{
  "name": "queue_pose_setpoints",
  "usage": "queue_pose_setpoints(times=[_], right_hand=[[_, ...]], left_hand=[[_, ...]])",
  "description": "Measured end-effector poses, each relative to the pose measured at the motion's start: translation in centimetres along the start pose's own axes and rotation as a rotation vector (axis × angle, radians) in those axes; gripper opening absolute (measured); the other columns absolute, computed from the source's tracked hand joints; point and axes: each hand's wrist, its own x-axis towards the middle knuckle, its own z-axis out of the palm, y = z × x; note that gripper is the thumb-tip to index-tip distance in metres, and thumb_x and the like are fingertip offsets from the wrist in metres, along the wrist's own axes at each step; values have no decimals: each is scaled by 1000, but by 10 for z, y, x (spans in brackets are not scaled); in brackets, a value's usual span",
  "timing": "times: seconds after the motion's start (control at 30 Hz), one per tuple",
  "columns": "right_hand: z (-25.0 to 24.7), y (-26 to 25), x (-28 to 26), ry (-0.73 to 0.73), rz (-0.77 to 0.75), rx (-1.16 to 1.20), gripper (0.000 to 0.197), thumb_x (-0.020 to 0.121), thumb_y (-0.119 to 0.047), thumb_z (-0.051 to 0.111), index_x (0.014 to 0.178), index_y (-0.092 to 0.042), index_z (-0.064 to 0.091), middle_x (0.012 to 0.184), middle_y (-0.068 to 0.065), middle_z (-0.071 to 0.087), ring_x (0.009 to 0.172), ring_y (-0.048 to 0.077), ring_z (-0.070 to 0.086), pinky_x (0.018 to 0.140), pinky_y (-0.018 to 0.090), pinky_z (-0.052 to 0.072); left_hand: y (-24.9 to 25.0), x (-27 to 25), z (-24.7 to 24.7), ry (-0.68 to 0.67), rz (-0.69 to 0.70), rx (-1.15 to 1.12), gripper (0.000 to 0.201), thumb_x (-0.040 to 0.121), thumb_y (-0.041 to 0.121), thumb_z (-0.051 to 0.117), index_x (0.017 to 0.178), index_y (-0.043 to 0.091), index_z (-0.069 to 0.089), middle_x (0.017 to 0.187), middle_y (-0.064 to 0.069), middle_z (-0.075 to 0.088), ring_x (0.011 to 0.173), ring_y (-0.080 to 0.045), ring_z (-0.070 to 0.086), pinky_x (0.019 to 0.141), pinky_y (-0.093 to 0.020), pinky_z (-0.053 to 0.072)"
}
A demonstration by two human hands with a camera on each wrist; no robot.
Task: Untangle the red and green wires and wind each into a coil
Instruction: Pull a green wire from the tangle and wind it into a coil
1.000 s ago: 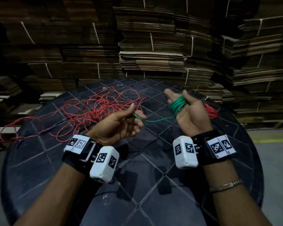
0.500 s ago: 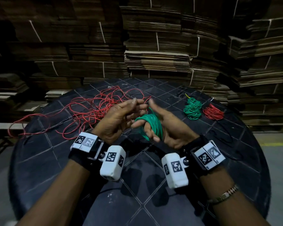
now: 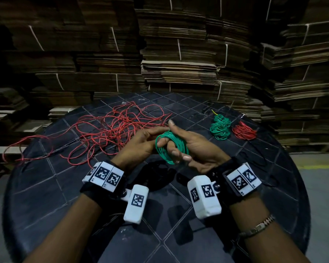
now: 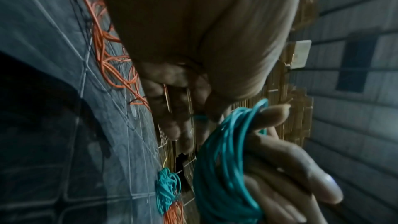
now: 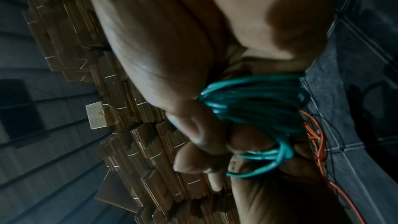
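Counter of dark tiled squares (image 3: 179,234) carries the loose red wire tangle (image 3: 103,133) left of the hands. Right hand (image 3: 196,149) wears the green wire coil (image 3: 171,147) round its fingers; a second ago a strand trailed, now gone, so winding looks finished. Left hand (image 3: 141,143) pinches the coil's edge.

The scene is dim, and the cardboard stacks (image 3: 179,69) at the back sink into near-black gaps. Soft hand shadows fall on the dark desk (image 3: 46,196) toward its near edge, with faint sheen on its tiles. The head view bows at its edges. Both wrist views are blurred and noisy, the skin close to the lens out of focus.
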Motion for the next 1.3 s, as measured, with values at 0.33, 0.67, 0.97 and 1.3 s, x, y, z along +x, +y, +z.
queue_pose_setpoints(times=[0.33,0.67,0.97,1.3], right_hand=[[-10,-7,2,118,79,31,101,96,-76,28,113,17,63,52,12,40,24,5,22,30,16,27],[-2,-5,-1,124,94,-69,89,100,-70,28,78,7,67,32,0,30,22,7,20,31,19,28],[-7,-3,0,11,53,-18,93,101,-71,28,75,11,65,31,4,29,20,10,16,30,16,26],[-11,-4,3,203,70,66,74,106,-56,33,76,3,66,38,8,42,19,6,19,27,12,20]], left_hand=[[7,-1,-6,-68,-107,-50,48,101,21,34,137,8,64,135,-12,69,130,-35,61,115,-46,45],[1,-6,10,-178,-211,-49,54,108,48,30,95,26,78,115,-7,74,115,-25,67,111,-48,49],[5,-7,15,-163,-109,-98,36,108,33,33,138,27,52,91,13,75,93,-1,71,85,-23,57],[3,-5,11,-186,-89,9,41,111,26,40,149,19,52,136,-10,66,126,-18,64,101,-40,57]])
